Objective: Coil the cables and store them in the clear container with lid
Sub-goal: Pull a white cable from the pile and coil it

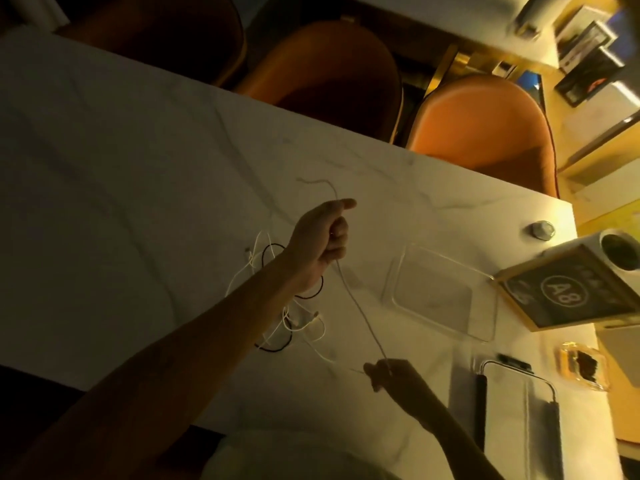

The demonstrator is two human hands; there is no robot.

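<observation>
The white marble table [138, 161] has wide bare surface to the left and far side; its far edge runs diagonally past three orange chairs [481, 126]. The left hand [322, 240], arm stretched out over the table, is fisted around a pale cable [360, 313] whose free end curls up beyond the thumb. The cable runs taut down to the right hand [388, 374], near the table's near edge, which pinches it. Under the left forearm lies a loose tangle of white and black cables [277, 306]. Right of the hands, the clear container [446, 292] sits with nothing visible inside; its lid [519, 417] lies nearer, beside a framed sign [571, 292].
</observation>
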